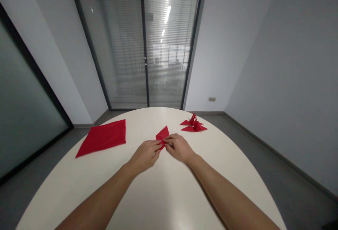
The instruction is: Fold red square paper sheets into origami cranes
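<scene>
A small folded piece of red paper (163, 133) lies on the table between my hands, its pointed end facing away from me. My left hand (145, 155) grips its near left edge, with the fingertips pressed onto the paper. From the right, my right hand (179, 147) pinches the same paper near its middle with thumb and forefinger. The fingers hide the near part of the folds. Over to the right stand red origami cranes (195, 127), close together with wings spread.
Flat red paper sheets (105, 136) lie at the left of the round white table (148, 202). Behind the table's curved far edge stands a glass partition with blinds (126, 54). White walls rise on either side, and grey floor surrounds the table.
</scene>
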`<state>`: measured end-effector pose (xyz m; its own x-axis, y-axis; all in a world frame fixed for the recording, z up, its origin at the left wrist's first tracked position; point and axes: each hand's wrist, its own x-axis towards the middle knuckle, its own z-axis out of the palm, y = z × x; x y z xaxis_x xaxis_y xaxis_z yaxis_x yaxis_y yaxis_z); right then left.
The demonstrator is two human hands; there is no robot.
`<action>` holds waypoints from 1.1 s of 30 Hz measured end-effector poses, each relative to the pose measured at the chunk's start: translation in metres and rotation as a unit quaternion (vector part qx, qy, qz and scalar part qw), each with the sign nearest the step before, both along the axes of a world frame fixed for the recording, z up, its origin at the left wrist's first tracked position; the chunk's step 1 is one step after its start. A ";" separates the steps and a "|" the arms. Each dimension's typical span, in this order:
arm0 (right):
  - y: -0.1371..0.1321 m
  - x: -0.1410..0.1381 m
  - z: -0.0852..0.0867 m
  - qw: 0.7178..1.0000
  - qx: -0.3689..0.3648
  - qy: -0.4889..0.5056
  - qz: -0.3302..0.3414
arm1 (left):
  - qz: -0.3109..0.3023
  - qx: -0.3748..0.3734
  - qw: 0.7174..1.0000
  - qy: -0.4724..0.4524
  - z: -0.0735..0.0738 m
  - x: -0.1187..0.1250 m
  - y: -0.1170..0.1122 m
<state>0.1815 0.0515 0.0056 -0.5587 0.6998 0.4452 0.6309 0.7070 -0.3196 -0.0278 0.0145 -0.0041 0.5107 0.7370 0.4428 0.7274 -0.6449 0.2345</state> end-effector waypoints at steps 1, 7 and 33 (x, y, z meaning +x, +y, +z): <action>0.000 0.000 0.000 1.000 0.002 -0.001 -0.003 | -0.002 0.001 1.000 -0.003 0.000 0.000 0.000; 0.002 0.001 -0.003 1.000 0.000 0.004 -0.016 | -0.016 -0.003 1.000 -0.012 0.000 0.000 -0.002; 0.000 -0.001 -0.003 0.999 -0.011 -0.004 -0.045 | 0.004 0.021 0.997 0.068 0.022 0.006 -0.016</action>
<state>0.1807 0.0517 0.0025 -0.4966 0.7569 0.4249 0.6948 0.6400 -0.3281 -0.0221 -0.0016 0.0174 0.5625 0.7233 0.4005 0.7554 -0.6465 0.1068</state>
